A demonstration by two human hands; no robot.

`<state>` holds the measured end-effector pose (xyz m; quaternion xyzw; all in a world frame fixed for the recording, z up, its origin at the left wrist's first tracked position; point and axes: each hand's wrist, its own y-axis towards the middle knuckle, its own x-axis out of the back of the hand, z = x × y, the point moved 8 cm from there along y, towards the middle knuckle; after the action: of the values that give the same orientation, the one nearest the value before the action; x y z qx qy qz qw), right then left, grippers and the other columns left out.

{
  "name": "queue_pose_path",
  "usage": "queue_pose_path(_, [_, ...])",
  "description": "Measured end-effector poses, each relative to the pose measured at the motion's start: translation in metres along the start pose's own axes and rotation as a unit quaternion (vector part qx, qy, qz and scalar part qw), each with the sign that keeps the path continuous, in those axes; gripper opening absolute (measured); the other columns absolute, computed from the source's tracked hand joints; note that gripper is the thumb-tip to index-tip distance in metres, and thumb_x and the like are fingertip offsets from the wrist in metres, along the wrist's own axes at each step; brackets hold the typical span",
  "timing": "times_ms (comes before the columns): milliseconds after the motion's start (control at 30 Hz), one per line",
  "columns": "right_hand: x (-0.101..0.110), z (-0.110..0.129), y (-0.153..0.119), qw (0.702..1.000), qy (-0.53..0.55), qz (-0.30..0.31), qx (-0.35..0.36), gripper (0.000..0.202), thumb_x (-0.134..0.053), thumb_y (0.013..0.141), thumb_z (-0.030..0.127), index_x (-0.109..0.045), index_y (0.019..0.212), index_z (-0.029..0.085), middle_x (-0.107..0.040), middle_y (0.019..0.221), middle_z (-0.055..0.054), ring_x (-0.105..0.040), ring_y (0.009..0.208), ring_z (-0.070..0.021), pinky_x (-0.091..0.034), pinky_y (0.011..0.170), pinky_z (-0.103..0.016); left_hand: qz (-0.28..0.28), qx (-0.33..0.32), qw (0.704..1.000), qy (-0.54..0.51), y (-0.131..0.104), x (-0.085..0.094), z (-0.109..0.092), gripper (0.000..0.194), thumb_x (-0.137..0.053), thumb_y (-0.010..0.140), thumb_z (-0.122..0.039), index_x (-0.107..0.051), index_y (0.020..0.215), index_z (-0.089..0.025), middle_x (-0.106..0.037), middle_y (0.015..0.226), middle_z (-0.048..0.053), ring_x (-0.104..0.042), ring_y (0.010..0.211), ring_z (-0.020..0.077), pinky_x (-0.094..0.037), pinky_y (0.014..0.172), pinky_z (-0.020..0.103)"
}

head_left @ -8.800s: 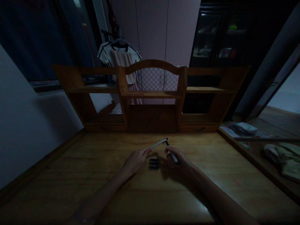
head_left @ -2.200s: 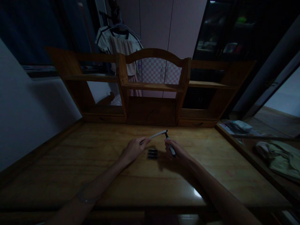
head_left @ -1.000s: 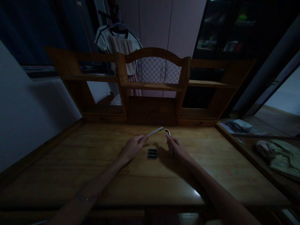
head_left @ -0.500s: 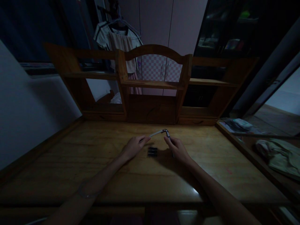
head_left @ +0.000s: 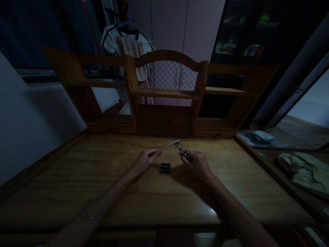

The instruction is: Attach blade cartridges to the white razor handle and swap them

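Observation:
My left hand (head_left: pixel 147 160) is closed round the end of a slim pale toothbrush (head_left: pixel 169 145), which slants up to the right. A razor (head_left: pixel 182 149) with a shiny neck and dark handle is gripped in my right hand (head_left: pixel 196 164). Its head is up against the brush's far end, above the desk; the dim light hides whether the two touch. Between and just below my hands, several small black razor cartridges (head_left: pixel 165 168) lie in a short stack-like row on the wooden desk (head_left: pixel 123 199).
At the desk's back edge stands a wooden shelf unit (head_left: pixel 164 93) with small drawers. Beyond the right edge are a plastic-wrapped bundle (head_left: pixel 263 136) and a crumpled pale cloth (head_left: pixel 308 171). Clothes (head_left: pixel 131 43) hang behind the shelf.
The razor has turned in my right hand, so its handle now slants down to the right. The toothbrush's head has come to lie at the razor's head. The view has shifted slightly.

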<state>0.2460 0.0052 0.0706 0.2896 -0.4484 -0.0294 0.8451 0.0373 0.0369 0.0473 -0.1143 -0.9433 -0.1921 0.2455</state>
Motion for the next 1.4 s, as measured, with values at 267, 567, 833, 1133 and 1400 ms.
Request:
queue_pose_path(267, [-0.004,0.001,-0.001,1.0,-0.024,0.001,0.017,0.027,-0.05,0.088,0.04,-0.063,0.073,0.021,-0.061,0.061,-0.003,-0.05,0.052,-0.0137,-0.026,0.054,-0.025,-0.004,-0.001,1.0,0.005,-0.001,0.001,0.001,0.041,-0.045,0.087,-0.049,-0.052,0.066,-0.015,-0.04,0.06,-0.003,-0.038,0.058,0.0106,-0.027,0.052,0.021])
queue_pose_path(567, [-0.005,0.005,-0.002,1.0,-0.005,0.021,0.015,0.031,-0.046,0.09,0.041,-0.062,0.073,0.021,-0.061,0.061,-0.003,-0.05,0.051,-0.0133,-0.028,0.053,-0.025,-0.001,-0.012,0.997,0.078,-0.004,-0.001,-0.003,0.045,-0.038,0.09,-0.05,-0.059,0.074,-0.014,-0.052,0.063,-0.001,-0.046,0.062,0.0131,-0.031,0.056,0.022])
queue_pose_path(833, [0.001,0.012,0.0,0.998,0.054,-0.014,0.014,0.03,-0.047,0.089,0.041,-0.063,0.075,0.021,-0.059,0.062,-0.003,-0.048,0.052,-0.0134,-0.028,0.054,-0.025,0.015,0.036,0.956,0.29,-0.004,0.004,0.018,0.038,-0.032,0.093,-0.035,-0.065,0.102,-0.017,-0.066,0.082,0.01,-0.057,0.067,0.0194,-0.035,0.062,0.027])
queue_pose_path(1133, [-0.005,0.002,-0.001,0.997,0.079,0.009,-0.005,0.032,-0.047,0.088,0.043,-0.062,0.072,0.019,-0.054,0.056,0.0,-0.048,0.05,-0.0126,-0.026,0.051,-0.023,0.029,0.131,0.932,0.338,-0.038,0.053,0.035,0.031,-0.051,0.079,-0.035,-0.061,0.054,-0.02,-0.059,0.056,0.007,-0.052,0.051,0.0188,-0.031,0.053,0.029])
queue_pose_path(1400, [-0.002,-0.005,-0.002,0.995,0.102,-0.001,-0.016,0.034,-0.047,0.087,0.044,-0.06,0.069,0.019,-0.052,0.053,0.0,-0.046,0.048,-0.0129,-0.024,0.05,-0.024,0.056,0.101,0.924,0.365,-0.031,0.057,0.026,0.024,-0.059,0.072,-0.035,-0.061,0.054,-0.019,-0.058,0.057,0.007,-0.052,0.052,0.0179,-0.035,0.055,0.03])
